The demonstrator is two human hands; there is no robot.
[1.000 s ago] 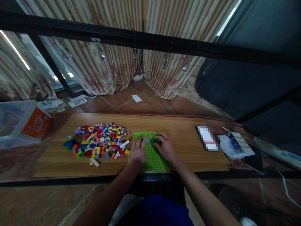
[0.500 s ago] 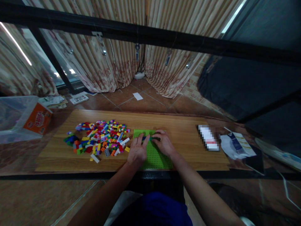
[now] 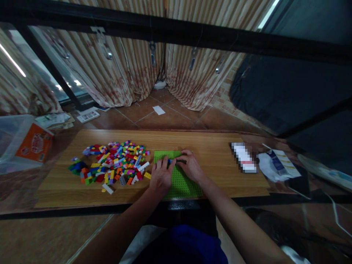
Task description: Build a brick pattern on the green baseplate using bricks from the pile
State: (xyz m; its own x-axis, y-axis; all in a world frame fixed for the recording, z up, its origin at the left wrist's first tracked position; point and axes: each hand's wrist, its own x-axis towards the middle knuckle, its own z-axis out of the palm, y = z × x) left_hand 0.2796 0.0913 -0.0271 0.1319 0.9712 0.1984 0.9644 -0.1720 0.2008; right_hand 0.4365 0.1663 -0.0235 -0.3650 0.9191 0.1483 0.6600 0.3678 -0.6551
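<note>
A light green studded baseplate (image 3: 183, 187) lies near the front edge of the wooden board, under both hands. My left hand (image 3: 161, 178) rests over its left side, thumb and fingers closed around a small blue building brick (image 3: 170, 161) that shows only in part. From the right, my right hand (image 3: 191, 168) reaches over the plate's upper part, its thumb and fingers bent together at a small dark piece beside the blue brick. Fingers hide most of that piece, so its kind is unclear. The fingertips of both hands nearly meet just above the studs.
A wide pile of mixed coloured bricks (image 3: 115, 161) covers the left part of the wooden board (image 3: 214, 146). At the board's right lies a pixelated phone-like object (image 3: 244, 158), with papers (image 3: 279, 167) beyond it. A clear plastic bin (image 3: 16, 143) stands far left.
The camera view has shifted slightly. Both hands stay at almost the same spot on the baseplate, and a little more of the blue brick shows between the fingers.
</note>
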